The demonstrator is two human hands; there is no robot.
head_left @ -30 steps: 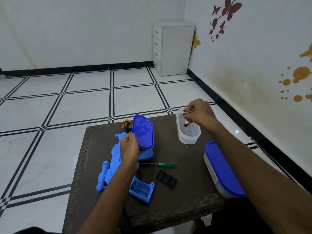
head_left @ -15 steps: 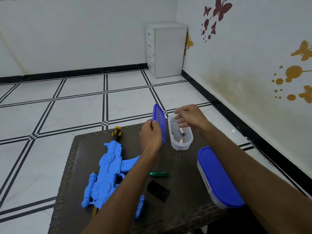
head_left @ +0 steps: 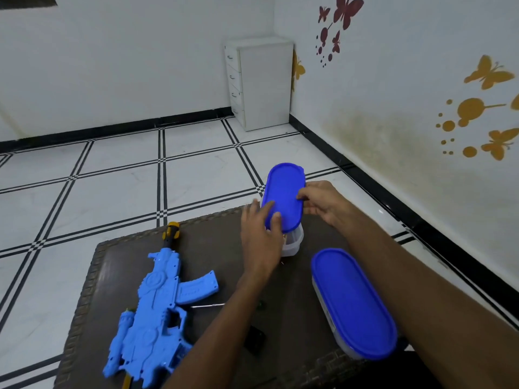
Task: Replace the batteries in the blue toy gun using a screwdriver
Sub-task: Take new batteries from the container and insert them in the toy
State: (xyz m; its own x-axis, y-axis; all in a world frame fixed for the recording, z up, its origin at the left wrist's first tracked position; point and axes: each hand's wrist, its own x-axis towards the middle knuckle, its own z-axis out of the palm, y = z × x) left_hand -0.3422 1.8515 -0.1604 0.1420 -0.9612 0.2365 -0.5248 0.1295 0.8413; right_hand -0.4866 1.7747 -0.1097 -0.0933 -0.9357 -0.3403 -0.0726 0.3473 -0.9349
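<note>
The blue toy gun [head_left: 157, 318] lies on the left of the dark wicker table [head_left: 283, 327], muzzle pointing away. A blue lid [head_left: 285, 192] sits tilted over the small clear container [head_left: 293, 244]. My left hand [head_left: 261, 237] rests straight fingers and thumb on the lid's near left part. My right hand [head_left: 323, 202] pinches the lid's right edge. The screwdriver [head_left: 207, 305] lies beside the gun, its green handle mostly hidden by my left forearm. A black battery cover [head_left: 254, 339] shows just below that arm.
A second, larger container with a blue lid [head_left: 354, 301] stands at the table's right front edge, under my right forearm. A white drawer cabinet [head_left: 261, 82] fills the far corner. Tiled floor surrounds the table, with a wall close on the right.
The lid, held upright in my left hand, has come down flat over the clear container. My right hand left the container's inside and took the lid's right edge.
</note>
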